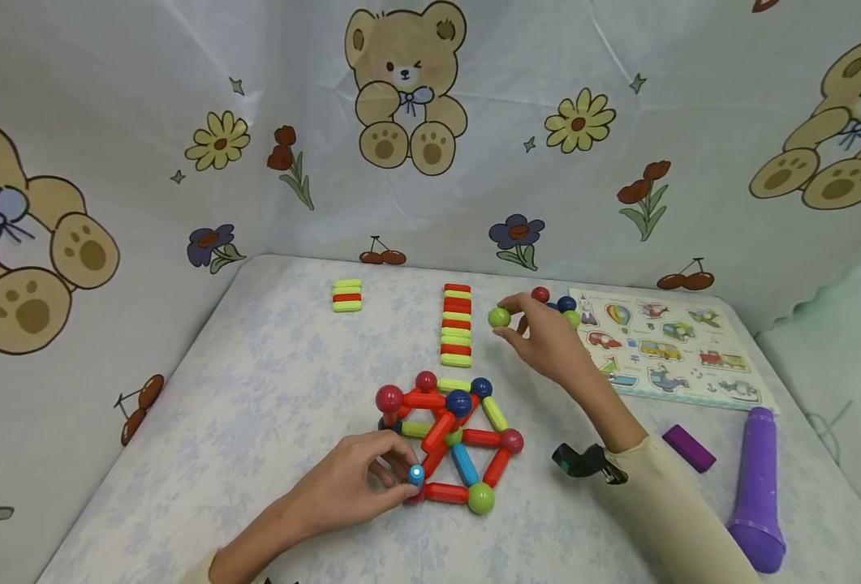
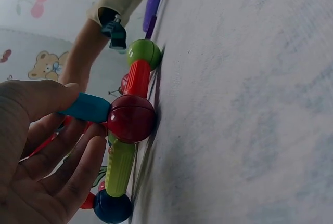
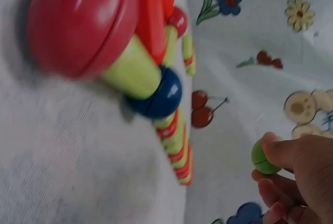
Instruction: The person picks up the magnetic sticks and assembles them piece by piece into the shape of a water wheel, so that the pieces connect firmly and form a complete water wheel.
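Observation:
Between thumb and fingers, my left hand (image 1: 357,480) pinches a blue magnetic rod (image 2: 88,108). The rod stands up from a red ball (image 2: 131,119) at the near left corner of a rod-and-ball structure (image 1: 446,493). Red, yellow-green and blue rods join red, dark blue and green balls in this structure, and part of it rises above the table. My right hand (image 1: 547,339) holds a green ball (image 1: 499,317) by its fingertips, beyond the structure and right of a row of rods (image 1: 456,324).
A few loose balls (image 1: 566,303) lie behind the right hand, beside a picture puzzle board (image 1: 664,345). A purple block (image 1: 689,448) and a purple microphone-shaped toy (image 1: 757,487) are at the right. A short stack of rods (image 1: 346,296) lies at the back left.

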The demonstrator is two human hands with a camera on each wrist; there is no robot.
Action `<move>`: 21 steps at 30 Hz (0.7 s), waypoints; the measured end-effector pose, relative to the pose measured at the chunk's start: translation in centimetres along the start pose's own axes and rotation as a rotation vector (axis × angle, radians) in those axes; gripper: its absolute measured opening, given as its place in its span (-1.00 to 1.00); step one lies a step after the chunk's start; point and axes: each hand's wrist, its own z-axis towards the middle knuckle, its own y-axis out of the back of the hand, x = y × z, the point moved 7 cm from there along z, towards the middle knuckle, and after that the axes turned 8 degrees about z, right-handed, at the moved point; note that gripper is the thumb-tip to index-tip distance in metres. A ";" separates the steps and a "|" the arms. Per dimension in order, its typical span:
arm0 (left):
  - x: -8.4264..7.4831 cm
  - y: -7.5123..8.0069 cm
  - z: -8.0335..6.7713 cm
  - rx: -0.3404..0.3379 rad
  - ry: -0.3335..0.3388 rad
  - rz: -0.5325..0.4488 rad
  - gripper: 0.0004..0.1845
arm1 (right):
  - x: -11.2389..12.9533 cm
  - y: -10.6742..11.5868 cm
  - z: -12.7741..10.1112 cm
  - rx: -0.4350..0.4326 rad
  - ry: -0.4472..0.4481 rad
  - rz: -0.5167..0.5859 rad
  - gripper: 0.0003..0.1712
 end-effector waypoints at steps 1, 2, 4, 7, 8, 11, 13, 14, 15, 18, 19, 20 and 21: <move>0.0 0.0 0.0 0.004 -0.002 -0.003 -0.76 | 1.4 0.2 -0.5 -0.012 0.037 0.012 -0.48; 0.0 0.0 0.0 0.009 -0.001 -0.004 -0.75 | 2.8 0.5 -1.1 -0.021 0.078 0.023 -0.47; -0.1 0.1 0.0 0.018 -0.006 -0.008 -0.73 | 5.6 0.8 -2.3 -0.029 0.166 0.039 -0.46; -0.4 1.0 0.0 0.022 -0.035 0.015 -0.70 | 9.2 0.9 -4.4 -0.008 0.288 0.058 -0.44; -0.6 1.4 0.0 0.015 -0.049 0.031 -0.69 | 10.2 0.9 -5.0 0.010 0.321 0.072 -0.43; -1.2 3.4 -0.1 -0.035 -0.114 0.081 -0.72 | 12.5 0.2 -6.8 0.089 0.413 0.118 -0.43; -1.8 4.9 -0.2 -0.086 -0.157 0.120 -0.76 | 13.6 -0.7 -7.9 0.160 0.478 0.145 -0.45; -2.0 5.6 -0.2 -0.114 -0.179 0.137 -0.77 | 14.1 -1.1 -8.4 0.194 0.508 0.151 -0.45; -2.2 6.2 -0.1 -0.141 -0.198 0.156 -0.79 | 14.5 -1.6 -8.9 0.227 0.543 0.151 -0.47; -2.7 7.8 0.3 -0.215 -0.221 0.221 -0.82 | 15.3 -3.1 -9.9 0.310 0.622 0.132 -0.53; -2.9 8.2 0.5 -0.232 -0.224 0.236 -0.82 | 15.4 -3.6 -10.1 0.329 0.638 0.123 -0.55; -3.0 8.6 0.8 -0.246 -0.226 0.251 -0.81 | 15.4 -4.1 -10.3 0.347 0.648 0.116 -0.56; -3.1 8.8 1.0 -0.257 -0.229 0.267 -0.80 | 15.5 -4.5 -10.4 0.360 0.657 0.106 -0.57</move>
